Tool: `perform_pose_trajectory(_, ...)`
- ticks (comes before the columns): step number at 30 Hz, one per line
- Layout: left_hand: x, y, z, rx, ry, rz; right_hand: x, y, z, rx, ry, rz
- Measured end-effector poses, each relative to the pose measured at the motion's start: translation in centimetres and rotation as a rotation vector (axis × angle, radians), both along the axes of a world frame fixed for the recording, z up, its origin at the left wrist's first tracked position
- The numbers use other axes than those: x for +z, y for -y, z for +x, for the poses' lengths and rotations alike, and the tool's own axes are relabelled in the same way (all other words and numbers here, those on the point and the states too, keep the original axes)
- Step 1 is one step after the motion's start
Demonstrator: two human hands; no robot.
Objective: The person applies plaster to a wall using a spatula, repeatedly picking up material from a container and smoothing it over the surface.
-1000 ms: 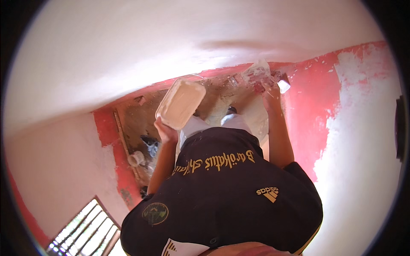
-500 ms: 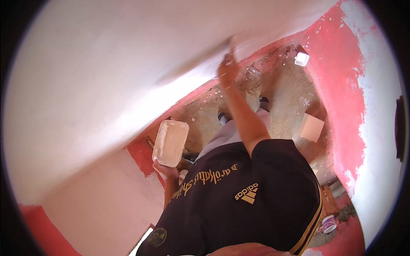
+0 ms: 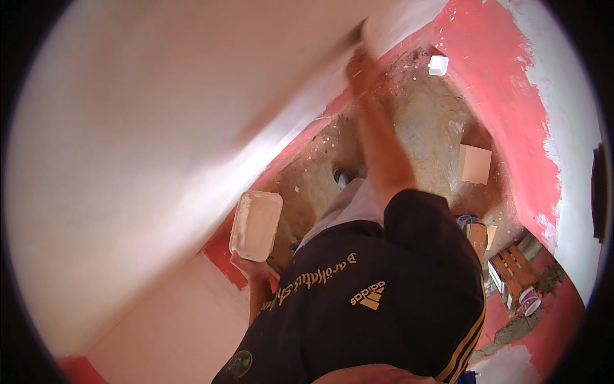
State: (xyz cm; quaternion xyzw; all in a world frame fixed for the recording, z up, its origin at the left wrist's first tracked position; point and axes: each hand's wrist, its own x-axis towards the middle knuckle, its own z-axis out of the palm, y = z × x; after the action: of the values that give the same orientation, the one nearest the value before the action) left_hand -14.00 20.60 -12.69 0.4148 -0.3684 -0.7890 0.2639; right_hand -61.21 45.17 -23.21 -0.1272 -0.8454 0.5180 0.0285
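In my left hand (image 3: 251, 264) is a shallow, whitish rectangular tray (image 3: 235, 224), its near end gripped and its inside coated with a pale smear. My right hand (image 3: 362, 72) reaches far out, closed around a flat, thin-edged tool (image 3: 360, 32) held up to the pale wall (image 3: 192, 115). Motion smears that hand and the tool, so its exact kind cannot be made out. A dark shadow stretches from the tool down the wall.
A small white container (image 3: 438, 65) stands in the far corner. On the dirty floor (image 3: 428, 121) is a pale box (image 3: 475, 164). Wooden slats (image 3: 515, 269) and a white-and-purple bucket (image 3: 529, 301) lie to the right. The red-and-white wall (image 3: 505, 83) bounds the right side.
My right hand and its tool have moved farther away along the wall. The view has shifted, showing more of the slats and bucket. The tray stays in my left hand.
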Motion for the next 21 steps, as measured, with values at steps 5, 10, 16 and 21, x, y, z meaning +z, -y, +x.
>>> perform_pose_trajectory(5,5.8,-4.4,-6.2,-0.208,0.314,-0.498,-0.5,6.3,14.4,0.366,0.12,-0.154)
perform_pose_trajectory(10,6.5,-4.2,-5.6,-0.09,0.194,-0.272,-2.5,-1.7,5.9,0.188,0.016,-0.042)
perform_pose_trajectory(16,3.9,-1.4,-3.5,-0.261,0.259,-0.356,-0.9,3.7,5.8,0.025,-0.092,-0.137)
perform_pose_trajectory(21,6.7,-2.9,-4.9,-0.149,0.235,-0.203,-2.1,6.0,16.0,0.38,0.055,-0.235)
